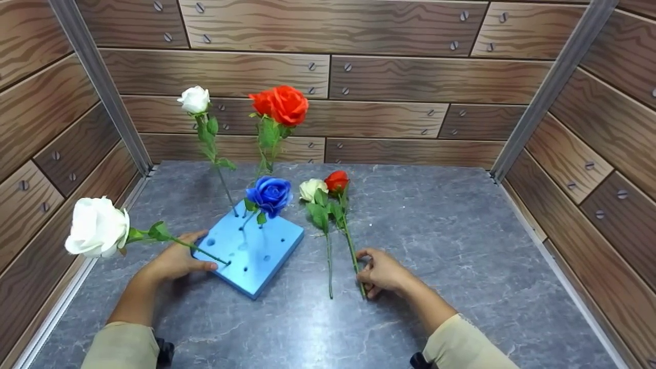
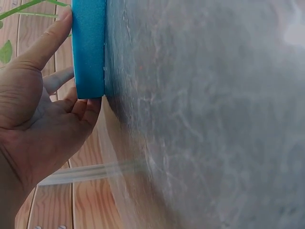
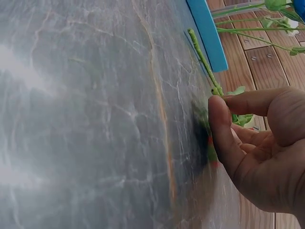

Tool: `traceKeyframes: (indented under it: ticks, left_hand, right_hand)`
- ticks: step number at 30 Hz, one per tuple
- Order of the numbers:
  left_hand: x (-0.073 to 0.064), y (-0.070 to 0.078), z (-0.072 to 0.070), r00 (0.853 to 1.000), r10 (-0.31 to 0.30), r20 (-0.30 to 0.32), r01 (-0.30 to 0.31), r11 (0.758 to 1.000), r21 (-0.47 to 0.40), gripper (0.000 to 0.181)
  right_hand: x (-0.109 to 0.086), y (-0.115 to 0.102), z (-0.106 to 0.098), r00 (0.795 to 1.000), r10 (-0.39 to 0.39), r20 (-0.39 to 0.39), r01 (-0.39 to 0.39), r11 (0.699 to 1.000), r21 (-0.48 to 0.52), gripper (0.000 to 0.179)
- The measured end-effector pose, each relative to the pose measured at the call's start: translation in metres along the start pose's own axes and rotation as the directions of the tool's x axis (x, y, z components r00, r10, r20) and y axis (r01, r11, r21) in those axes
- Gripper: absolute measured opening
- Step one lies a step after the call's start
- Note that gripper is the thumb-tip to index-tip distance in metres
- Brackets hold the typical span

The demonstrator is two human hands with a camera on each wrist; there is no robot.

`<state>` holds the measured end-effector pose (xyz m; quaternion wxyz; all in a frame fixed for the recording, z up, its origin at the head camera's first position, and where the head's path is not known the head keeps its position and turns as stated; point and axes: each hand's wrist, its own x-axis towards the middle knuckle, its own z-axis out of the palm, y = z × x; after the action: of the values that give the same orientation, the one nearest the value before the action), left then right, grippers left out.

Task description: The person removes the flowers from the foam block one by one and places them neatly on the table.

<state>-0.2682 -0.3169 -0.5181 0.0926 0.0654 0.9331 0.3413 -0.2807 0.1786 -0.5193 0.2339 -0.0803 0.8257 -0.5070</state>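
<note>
Evidently, we see the left hand (image 1: 179, 259) grip the blue block (image 1: 253, 248) at its left edge, thumb over the top and other fingers around the side, presumably steadying it against the sideways weight of the leaning white rose (image 1: 98, 227); the blue rose (image 1: 270, 196) stands tilted, held by one of the holes; the right hand (image 1: 383, 271) pinches the lying red rose (image 1: 336, 182) low on its stem, thumb and index finger together, perhaps to spare its leaves; we find this rose beside the lying white rose (image 1: 313, 190), right of the block, stem ends toward us, handy for grasping.
</note>
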Motion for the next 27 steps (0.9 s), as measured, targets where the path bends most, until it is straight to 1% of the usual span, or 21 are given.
traceKeyframes:
  ticks: [2,4,9,11,14,18,23,25,27]
  left_hand:
    - [0.000,0.000,0.000,1.000,0.000,0.000,0.000,1.000,-0.001,0.109]
    - [0.000,-0.001,0.000,1.000,-0.014,0.004,0.014,1.000,-0.014,0.109]
    - [0.000,-0.001,0.001,0.999,-0.036,0.014,0.037,0.999,-0.030,0.109]
    - [0.000,-0.002,0.001,0.999,-0.040,0.013,0.040,0.999,-0.032,0.109]
    - [0.001,-0.003,0.002,0.999,-0.050,0.021,0.051,0.998,-0.046,0.110]
    - [0.000,-0.003,0.003,0.998,-0.062,0.029,0.064,0.996,-0.067,0.110]
    - [0.001,-0.003,0.002,0.998,-0.065,0.025,0.066,0.995,-0.075,0.110]
    - [0.001,-0.003,0.002,0.998,-0.063,0.023,0.064,0.995,-0.077,0.111]
    - [0.002,-0.003,0.002,0.998,-0.058,0.023,0.060,0.995,-0.083,0.110]
  right_hand:
    - [0.000,0.000,0.002,1.000,-0.005,-0.017,0.004,0.999,-0.041,0.055]
    - [0.001,-0.001,0.004,0.999,-0.014,-0.032,0.011,0.996,-0.088,0.054]
    - [0.002,-0.002,0.006,0.998,-0.032,-0.062,0.020,0.981,-0.192,0.053]
    - [0.002,-0.002,0.007,0.997,-0.036,-0.069,0.021,0.978,-0.207,0.054]
    - [0.003,-0.003,0.008,0.997,-0.035,-0.075,0.020,0.980,-0.197,0.055]
    - [0.004,-0.006,0.009,0.995,-0.033,-0.094,0.012,0.978,-0.210,0.054]
    - [0.008,-0.017,0.010,0.988,-0.067,-0.137,0.020,0.948,-0.319,0.049]
    - [0.009,-0.024,0.012,0.983,-0.100,-0.154,0.039,0.933,-0.358,0.047]
    - [0.010,-0.032,0.016,0.977,-0.138,-0.162,0.069,0.925,-0.374,0.045]
